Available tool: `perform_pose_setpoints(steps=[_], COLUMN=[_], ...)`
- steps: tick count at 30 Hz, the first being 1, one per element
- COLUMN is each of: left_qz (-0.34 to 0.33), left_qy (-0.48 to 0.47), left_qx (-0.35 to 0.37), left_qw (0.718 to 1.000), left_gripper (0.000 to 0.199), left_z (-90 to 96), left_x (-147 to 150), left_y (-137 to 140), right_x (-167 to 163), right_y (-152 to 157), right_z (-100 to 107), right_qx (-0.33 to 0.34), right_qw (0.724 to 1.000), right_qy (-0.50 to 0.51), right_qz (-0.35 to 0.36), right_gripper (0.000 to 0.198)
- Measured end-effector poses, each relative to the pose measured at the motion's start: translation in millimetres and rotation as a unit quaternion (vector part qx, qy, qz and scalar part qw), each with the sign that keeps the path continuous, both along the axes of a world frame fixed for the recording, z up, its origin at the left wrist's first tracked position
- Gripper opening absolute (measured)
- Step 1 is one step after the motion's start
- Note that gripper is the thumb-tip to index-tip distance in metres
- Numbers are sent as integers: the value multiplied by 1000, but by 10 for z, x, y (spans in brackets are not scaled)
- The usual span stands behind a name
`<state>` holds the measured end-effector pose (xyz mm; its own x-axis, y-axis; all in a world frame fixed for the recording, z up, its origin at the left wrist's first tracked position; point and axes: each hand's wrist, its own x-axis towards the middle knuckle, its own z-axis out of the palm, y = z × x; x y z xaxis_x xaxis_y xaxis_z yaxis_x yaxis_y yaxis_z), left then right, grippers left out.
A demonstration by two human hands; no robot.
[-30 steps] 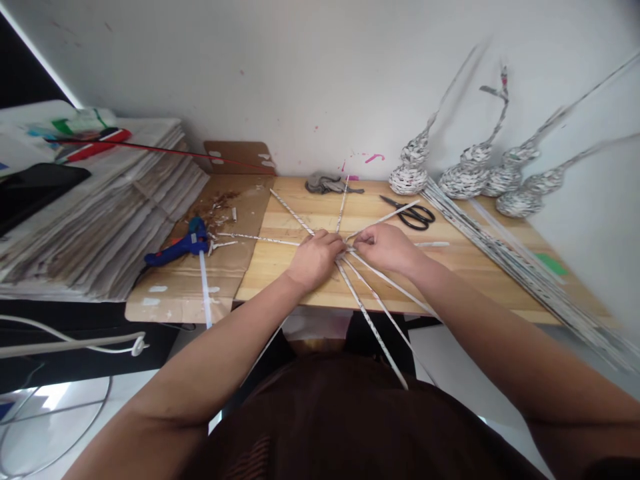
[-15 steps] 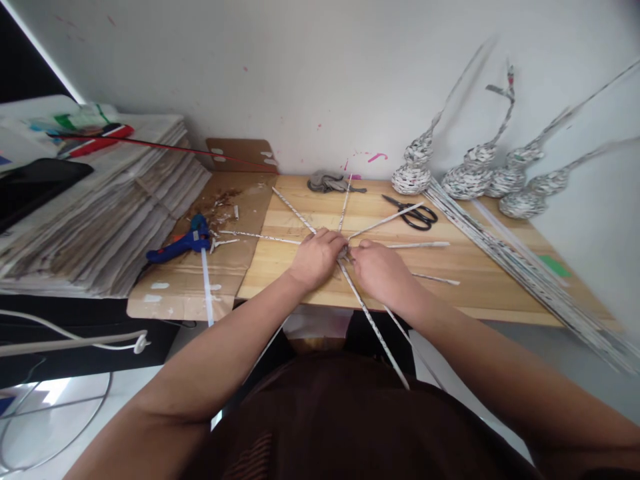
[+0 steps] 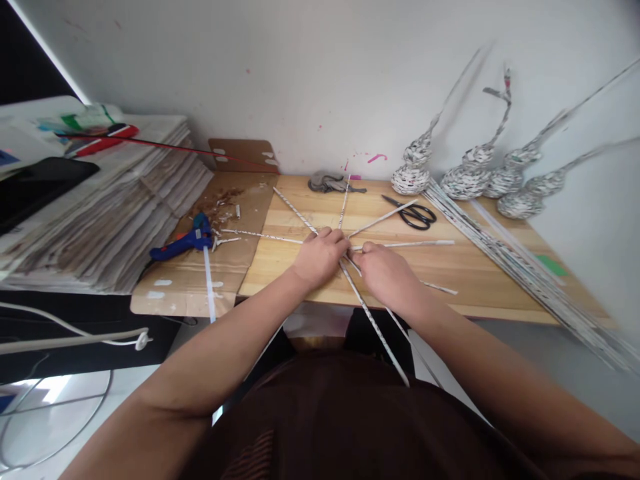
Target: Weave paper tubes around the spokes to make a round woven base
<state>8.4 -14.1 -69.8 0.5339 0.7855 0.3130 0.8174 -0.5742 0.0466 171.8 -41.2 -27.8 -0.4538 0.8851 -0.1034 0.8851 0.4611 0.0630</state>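
Several rolled newspaper sticks (image 3: 375, 320) fan out like spokes from a centre on the wooden table. My left hand (image 3: 324, 253) presses over that centre, fingers bent and closed on the crossing sticks, hiding most of the join. Close beside it on the right, my right hand (image 3: 385, 268) is closed with thumb and fingertips pinching a paper stick near the centre. One spoke (image 3: 295, 210) points to the far left, and another (image 3: 383, 219) reaches toward the scissors. Two sticks hang over the table's front edge toward my lap.
Black-handled scissors (image 3: 417, 215) and a grey cloth glove (image 3: 333, 183) lie behind the spokes. Woven paper gourds (image 3: 411, 179) stand by the wall, next to a bundle of paper sticks (image 3: 505, 257). At left are a blue glue gun (image 3: 185, 241), cardboard (image 3: 180, 300) and stacked newspapers (image 3: 165, 180).
My right hand has shifted slightly right and down from the centre, and a short stretch of stick now shows between the hands. My left hand stays almost in place.
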Motion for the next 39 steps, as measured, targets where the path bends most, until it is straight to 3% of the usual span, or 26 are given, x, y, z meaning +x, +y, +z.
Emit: perform_pose_setpoints(steps=[8, 12, 16, 23, 32, 35, 39], left_qz=[0, -23, 9, 55, 22, 20, 19], left_qy=[1, -56, -115, -37, -78, -63, -31], left_qx=[-33, -87, -70, -68, -56, -32, -59], left_qw=[999, 994, 991, 995, 995, 997, 998], left_gripper=[23, 36, 38, 26, 25, 24, 18], left_z=[51, 88, 156, 126, 163, 154, 88], left_x=[12, -108, -315, -541, -345, -204, -47], left_y=[47, 158, 169, 50, -58, -7, 118], right_x=[72, 92, 66, 84, 194, 195, 201], right_y=[-35, -62, -120, -118, -142, -116, -103], right_z=[-121, -96, -61, -131, -140, -162, -193], right_qx=[-3, 5, 34, 41, 47, 55, 60], right_qw=[999, 999, 998, 997, 996, 996, 996], right_qy=[32, 38, 60, 60, 73, 71, 70], right_qz=[-10, -8, -9, -14, -7, -6, -11], right_gripper=[33, 31, 31, 34, 38, 38, 39])
